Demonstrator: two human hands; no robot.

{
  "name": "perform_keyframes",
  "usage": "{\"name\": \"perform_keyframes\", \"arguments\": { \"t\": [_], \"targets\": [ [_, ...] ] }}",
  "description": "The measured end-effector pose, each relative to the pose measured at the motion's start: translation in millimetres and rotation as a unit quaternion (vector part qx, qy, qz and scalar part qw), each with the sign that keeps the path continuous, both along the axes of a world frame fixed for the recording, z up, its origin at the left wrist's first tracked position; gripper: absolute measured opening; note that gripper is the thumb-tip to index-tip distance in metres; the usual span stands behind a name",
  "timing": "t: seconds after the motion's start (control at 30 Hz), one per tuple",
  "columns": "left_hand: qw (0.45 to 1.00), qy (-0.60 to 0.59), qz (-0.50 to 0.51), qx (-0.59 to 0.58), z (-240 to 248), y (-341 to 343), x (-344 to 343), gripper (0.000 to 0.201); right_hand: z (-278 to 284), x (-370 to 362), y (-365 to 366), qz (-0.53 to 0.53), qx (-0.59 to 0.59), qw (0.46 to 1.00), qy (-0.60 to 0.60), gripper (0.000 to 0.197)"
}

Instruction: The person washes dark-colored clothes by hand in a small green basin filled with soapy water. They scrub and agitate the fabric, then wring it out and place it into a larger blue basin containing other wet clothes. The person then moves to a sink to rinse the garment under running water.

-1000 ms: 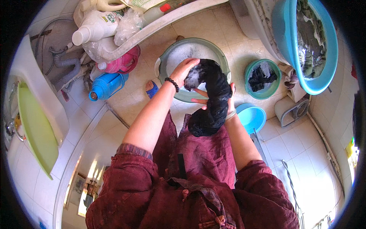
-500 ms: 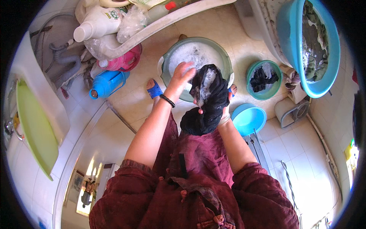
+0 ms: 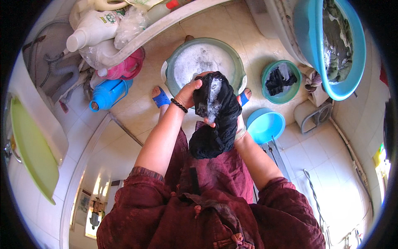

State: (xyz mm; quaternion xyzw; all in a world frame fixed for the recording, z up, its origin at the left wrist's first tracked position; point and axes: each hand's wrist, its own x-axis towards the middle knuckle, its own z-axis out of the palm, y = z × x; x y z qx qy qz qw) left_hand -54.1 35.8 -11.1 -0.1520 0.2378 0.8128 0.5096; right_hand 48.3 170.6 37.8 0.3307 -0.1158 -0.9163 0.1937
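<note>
Between both hands I hold a bunched black cloth garment (image 3: pixel 226 108), wet, with white suds along its upper face. My left hand (image 3: pixel 190 93), a dark bead bracelet at its wrist, grips the cloth's upper left side; the thumb shows and the other fingers are behind the cloth. My right hand (image 3: pixel 239 123) is wrapped under the right side, one fingertip showing at the fold. The lower part of the garment hangs in a rounded lump over my lap. Just beyond stands a large green basin (image 3: pixel 237 62) of foamy water, between my feet in blue slippers.
To the right are a small green basin (image 3: pixel 286 98) with dark cloth, an empty-looking light blue basin (image 3: pixel 266 123) and a raised blue tub (image 3: pixel 317 54) of soaking clothes. A blue thermos-like container (image 3: pixel 108 94), a pink container (image 3: pixel 128 66) and a white jug (image 3: pixel 93 29) crowd the left.
My left hand has gone from open fingers above the garment to gripping its upper left side. The garment is slightly lower and closer to me. The whole view has shifted a little.
</note>
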Motion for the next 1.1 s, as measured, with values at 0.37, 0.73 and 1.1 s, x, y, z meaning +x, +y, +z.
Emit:
{"name": "perform_keyframes", "arguments": {
  "t": [0.37,0.73,1.1],
  "targets": [
    [0.988,0.034,-0.071,-0.133,13.9,6.4,-14.4,0.025,40.2,-34.7,33.1,0.402,0.233,0.883,-0.069,0.034],
    [0.692,0.381,-0.359,-0.497,-38.1,46.6,6.4,0.028,14.5,-35.0,-12.9,0.495,0.314,0.81,-0.014,0.031],
    [0.646,0.274,-0.287,-0.653,15.3,53.2,-0.4,0.024,-84.8,-12.6,33.0,0.57,0.687,0.222,0.393,0.028]
  ]
}}
